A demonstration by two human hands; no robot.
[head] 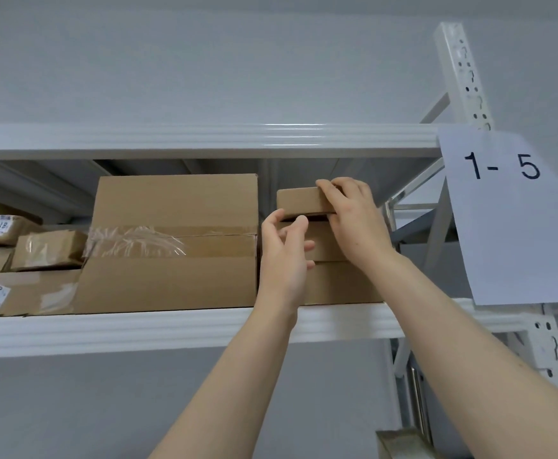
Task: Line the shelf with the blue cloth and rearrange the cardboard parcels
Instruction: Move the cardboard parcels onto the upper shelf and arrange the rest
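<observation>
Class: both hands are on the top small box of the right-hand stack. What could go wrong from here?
The top box, held up high only at its edges by the left grip and right grip, might slip and fall toward the person. Pulling it out may also drag the boxes beneath off the shelf.

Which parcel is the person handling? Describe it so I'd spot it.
Find the paper sign reading 1- 5 on the white rack; left of it, beside the big taped box, stands a stack. The flat box on top, thinnest there, is gripped by the right hand and left hand.
</observation>
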